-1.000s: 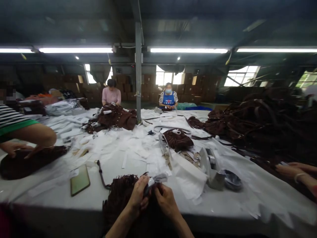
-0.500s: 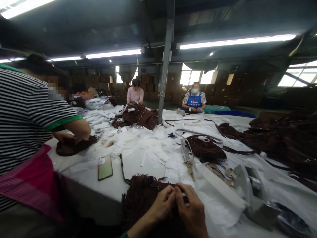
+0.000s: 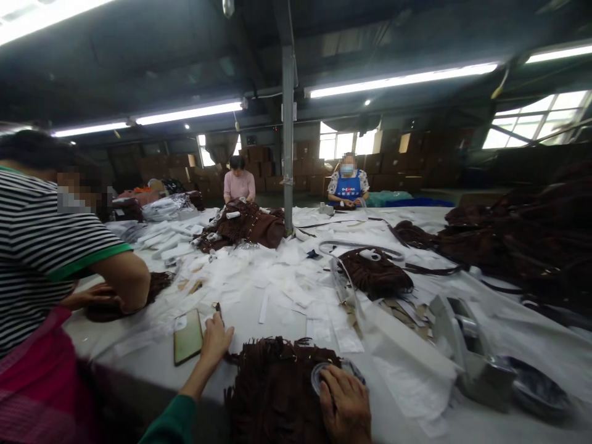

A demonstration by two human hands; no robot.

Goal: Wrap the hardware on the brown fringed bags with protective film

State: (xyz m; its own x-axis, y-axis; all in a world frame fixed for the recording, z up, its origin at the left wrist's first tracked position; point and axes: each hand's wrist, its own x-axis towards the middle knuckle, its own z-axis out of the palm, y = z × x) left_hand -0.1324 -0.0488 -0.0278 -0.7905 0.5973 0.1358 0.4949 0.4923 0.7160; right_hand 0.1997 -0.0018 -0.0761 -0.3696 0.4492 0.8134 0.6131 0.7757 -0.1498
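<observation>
A dark brown fringed bag (image 3: pixel 272 388) lies at the table's near edge, in front of me. My left hand (image 3: pixel 216 339) reaches out beyond its left side, fingers closed on the bag's thin strap (image 3: pixel 218 306), whose tip shows above them. My right hand (image 3: pixel 346 401) is on the bag's right part, its fingers bent over a grey, band-like coil (image 3: pixel 317 377). What the coil is made of is hard to make out. Just left of my left hand lies a phone (image 3: pixel 187 337) with a pale green back.
White paper scraps (image 3: pixel 259 271) cover the table. A grey tape dispenser (image 3: pixel 472 351) stands at right; another brown bag (image 3: pixel 374 271) lies beyond it. Brown bags are heaped far right (image 3: pixel 531 240). A post (image 3: pixel 287 142) rises mid-table. A co-worker in stripes (image 3: pixel 60 228) bends over at left.
My hands were together at the bag's upper edge and are now apart. The left went leftward to the strap; the right lowered onto the grey coil. The view has turned slightly right.
</observation>
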